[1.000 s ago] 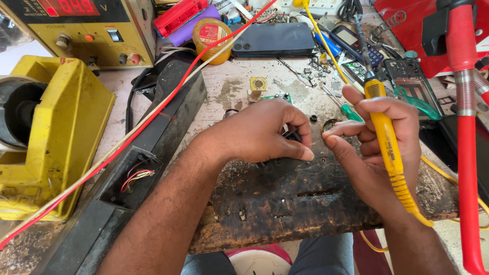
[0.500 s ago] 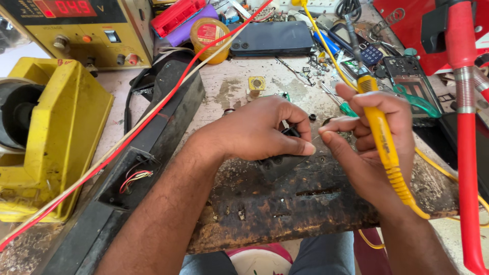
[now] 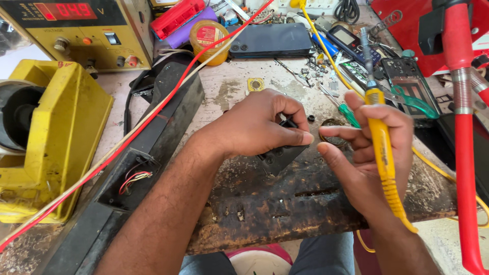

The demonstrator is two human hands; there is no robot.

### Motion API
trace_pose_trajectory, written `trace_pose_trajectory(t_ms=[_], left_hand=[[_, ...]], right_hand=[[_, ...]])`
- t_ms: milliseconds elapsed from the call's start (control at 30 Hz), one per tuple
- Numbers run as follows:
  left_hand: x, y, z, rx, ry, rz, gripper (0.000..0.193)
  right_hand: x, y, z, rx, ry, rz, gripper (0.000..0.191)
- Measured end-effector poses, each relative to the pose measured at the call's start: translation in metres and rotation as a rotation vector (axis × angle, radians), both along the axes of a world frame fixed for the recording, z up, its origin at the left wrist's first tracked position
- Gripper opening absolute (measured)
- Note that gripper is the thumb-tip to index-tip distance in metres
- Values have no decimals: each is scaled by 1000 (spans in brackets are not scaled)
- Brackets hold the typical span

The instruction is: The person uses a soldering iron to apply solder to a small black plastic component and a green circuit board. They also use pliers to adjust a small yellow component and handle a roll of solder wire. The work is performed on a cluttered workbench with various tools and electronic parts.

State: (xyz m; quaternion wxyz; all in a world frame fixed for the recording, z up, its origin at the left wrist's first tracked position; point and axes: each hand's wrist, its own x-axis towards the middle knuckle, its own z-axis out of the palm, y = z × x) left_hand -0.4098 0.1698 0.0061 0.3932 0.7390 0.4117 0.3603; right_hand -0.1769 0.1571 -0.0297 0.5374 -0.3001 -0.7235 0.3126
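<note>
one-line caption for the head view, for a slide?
Left hand pins a small black part on a worn bench; right hand holds a yellow soldering iron, tip up.

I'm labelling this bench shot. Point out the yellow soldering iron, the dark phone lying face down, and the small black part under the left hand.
yellow soldering iron (image 3: 381, 147), head view, middle of its handle.
dark phone (image 3: 270, 39), head view, centre of its back.
small black part (image 3: 281, 155), head view, exposed lower corner below the left hand's fingers.
</note>
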Motion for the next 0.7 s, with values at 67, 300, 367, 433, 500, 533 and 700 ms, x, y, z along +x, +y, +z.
trace_pose_trajectory(t_ms=[67,300,367,433,500,533,700], left_hand=[[1,0,0,76,28,-1,22],[0,0,2,79,106,36,26],[-1,-1,2,55,117,58,26],[0,-1,2,47,114,70,25],[0,-1,2,55,101,74,22],[1,-1,2,57,105,78,21],[3,-1,2,8,183,171,19]], right_hand=[[-1,2,-3,-46,77,60,70],[-8,10,-5,-107,109,67,67],[-9,9,-4,-111,85,60,67],[-9,8,-2,-107,55,43,67],[-10,7,-1,-100,22,19,67],[-11,7,0,-95,35,49,66],[-15,7,1,-79,-25,94,63]])
